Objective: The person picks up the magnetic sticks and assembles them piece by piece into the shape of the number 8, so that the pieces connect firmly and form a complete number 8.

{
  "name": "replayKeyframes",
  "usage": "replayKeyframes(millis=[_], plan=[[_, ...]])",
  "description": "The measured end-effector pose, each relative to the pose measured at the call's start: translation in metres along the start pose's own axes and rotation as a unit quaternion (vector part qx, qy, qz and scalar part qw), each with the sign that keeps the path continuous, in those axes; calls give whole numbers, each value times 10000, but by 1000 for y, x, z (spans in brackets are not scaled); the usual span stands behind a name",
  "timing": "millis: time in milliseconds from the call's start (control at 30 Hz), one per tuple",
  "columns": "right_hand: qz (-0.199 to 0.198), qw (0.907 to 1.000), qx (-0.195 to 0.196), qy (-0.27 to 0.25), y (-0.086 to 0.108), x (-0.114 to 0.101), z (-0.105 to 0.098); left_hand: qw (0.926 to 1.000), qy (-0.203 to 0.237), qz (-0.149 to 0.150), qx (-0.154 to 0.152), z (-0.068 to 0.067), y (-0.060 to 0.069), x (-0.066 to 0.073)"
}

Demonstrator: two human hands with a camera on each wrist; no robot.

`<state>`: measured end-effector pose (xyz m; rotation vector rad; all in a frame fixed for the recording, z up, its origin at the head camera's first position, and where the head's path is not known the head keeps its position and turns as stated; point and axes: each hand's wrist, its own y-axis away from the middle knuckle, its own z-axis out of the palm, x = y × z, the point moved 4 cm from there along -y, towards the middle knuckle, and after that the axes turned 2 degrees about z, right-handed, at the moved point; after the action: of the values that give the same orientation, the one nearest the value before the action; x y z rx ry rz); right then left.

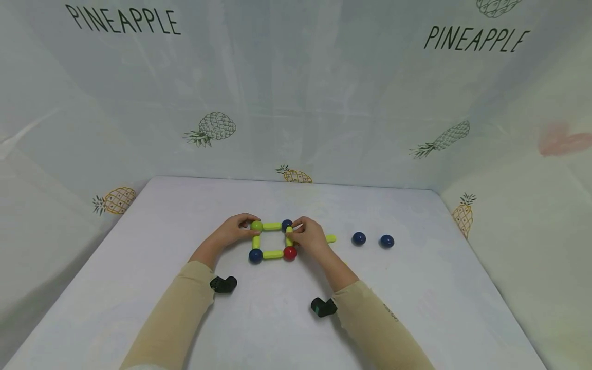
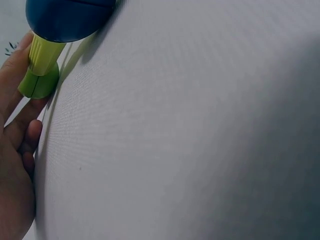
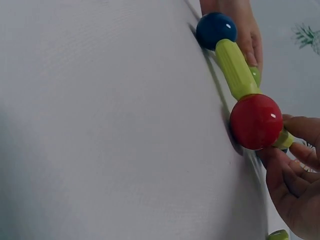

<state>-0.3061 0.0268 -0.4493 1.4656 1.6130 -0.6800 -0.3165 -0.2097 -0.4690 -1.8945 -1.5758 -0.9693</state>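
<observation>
A square of yellow-green sticks and balls lies on the table: green ball back left, blue ball back right, blue ball front left, red ball front right. My left hand holds the green ball between thumb and fingers; the left wrist view shows its fingers around the green ball. My right hand pinches the right-side stick behind the red ball. In the right wrist view the red ball partly covers that stick.
Two loose blue balls lie to the right. A yellow-green stick shows just beyond my right hand. Black devices are at both wrists. A pineapple-print cloth hangs behind the table.
</observation>
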Motion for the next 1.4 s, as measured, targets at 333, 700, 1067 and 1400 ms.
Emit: replayKeyframes(millis=[333,700,1067,1400], plan=[[-53,9999,-56,143,1,-1,1,10000,3,-39,19,1,0,0],[-94,9988,-183,455,5,3,-1,10000,-6,-77,17,3,0,0],[-125,9991,-146,383,20,2,-18,9999,-23,-104,53,2,1,-1],[-104,9983,-35,577,31,14,-34,10000,-15,21,42,2,2,1]])
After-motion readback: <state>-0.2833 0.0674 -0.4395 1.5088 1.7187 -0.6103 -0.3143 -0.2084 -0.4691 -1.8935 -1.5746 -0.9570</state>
